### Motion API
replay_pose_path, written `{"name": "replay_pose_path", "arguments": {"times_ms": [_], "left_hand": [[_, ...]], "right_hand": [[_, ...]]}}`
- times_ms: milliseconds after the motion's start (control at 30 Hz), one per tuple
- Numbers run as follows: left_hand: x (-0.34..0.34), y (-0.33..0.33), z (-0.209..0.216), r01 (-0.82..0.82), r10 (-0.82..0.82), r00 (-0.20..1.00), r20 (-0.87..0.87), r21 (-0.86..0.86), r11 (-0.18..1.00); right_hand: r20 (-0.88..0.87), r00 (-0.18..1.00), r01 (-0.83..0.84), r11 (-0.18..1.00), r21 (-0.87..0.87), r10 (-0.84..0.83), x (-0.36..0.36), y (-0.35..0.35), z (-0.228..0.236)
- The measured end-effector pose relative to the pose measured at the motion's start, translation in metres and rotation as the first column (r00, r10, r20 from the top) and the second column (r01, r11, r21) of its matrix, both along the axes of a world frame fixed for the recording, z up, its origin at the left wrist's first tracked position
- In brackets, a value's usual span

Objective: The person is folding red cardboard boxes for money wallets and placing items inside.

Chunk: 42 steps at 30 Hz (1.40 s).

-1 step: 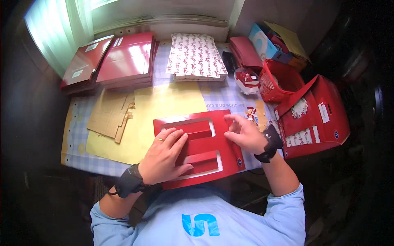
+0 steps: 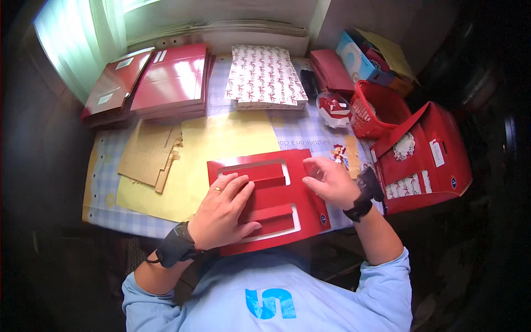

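A flat red cardboard sheet (image 2: 293,195) lies at the table's near edge, slightly turned. Two white-edged rectangular cut-outs run across it, each with a raised red flap. Flat on its left part rests my left hand (image 2: 221,213), fingers stretched out, the middle ones touching the upper flap and the thumb near the lower one. My right hand (image 2: 336,187) hovers or rests at the sheet's upper right edge, thumb and forefinger curved with a gap between them. Nothing shows between those fingertips; its other fingers are partly hidden.
Yellow paper (image 2: 227,133) and tan cardboard pieces (image 2: 146,155) lie left. Behind stand stacks of red card (image 2: 168,80) and patterned white sheets (image 2: 263,72). At right are a clear round container (image 2: 334,110), a red basket (image 2: 369,117), a blue box (image 2: 357,58) and a red folded box (image 2: 451,160).
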<state>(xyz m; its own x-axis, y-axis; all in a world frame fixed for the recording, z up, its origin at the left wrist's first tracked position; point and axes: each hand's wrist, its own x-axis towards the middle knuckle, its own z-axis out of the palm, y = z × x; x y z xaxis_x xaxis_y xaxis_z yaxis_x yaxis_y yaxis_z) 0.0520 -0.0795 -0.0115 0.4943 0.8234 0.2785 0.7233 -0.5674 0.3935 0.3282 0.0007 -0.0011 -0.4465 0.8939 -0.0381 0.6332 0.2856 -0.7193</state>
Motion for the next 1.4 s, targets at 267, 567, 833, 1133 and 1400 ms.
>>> {"name": "replay_pose_path", "arguments": {"times_ms": [267,567,833,1133,1400], "left_hand": [[0.000,-0.003,0.002,-0.043,0.043,0.999,0.007,0.005,0.999],[-0.006,-0.003,-0.006,-0.056,0.056,0.998,-0.014,0.001,0.998],[-0.007,-0.001,-0.007,-0.050,0.050,0.999,-0.003,-0.022,0.998],[-0.006,-0.005,-0.013,-0.056,0.057,0.995,0.085,-0.018,0.998],[-0.010,-0.004,-0.017,-0.022,0.018,0.984,0.175,0.020,1.000]], "right_hand": [[0.285,0.901,-0.404,0.873,0.274,0.328,-0.036,0.004,0.016],[0.456,0.779,-0.551,0.817,0.168,0.431,-0.046,0.001,0.026],[0.172,0.976,-0.153,0.982,0.114,0.132,-0.015,0.010,0.015],[-0.202,0.948,0.084,0.807,-0.585,-0.246,0.006,-0.001,0.006],[-0.419,0.817,-0.093,0.627,-0.773,-0.395,0.005,0.002,-0.003]]}}
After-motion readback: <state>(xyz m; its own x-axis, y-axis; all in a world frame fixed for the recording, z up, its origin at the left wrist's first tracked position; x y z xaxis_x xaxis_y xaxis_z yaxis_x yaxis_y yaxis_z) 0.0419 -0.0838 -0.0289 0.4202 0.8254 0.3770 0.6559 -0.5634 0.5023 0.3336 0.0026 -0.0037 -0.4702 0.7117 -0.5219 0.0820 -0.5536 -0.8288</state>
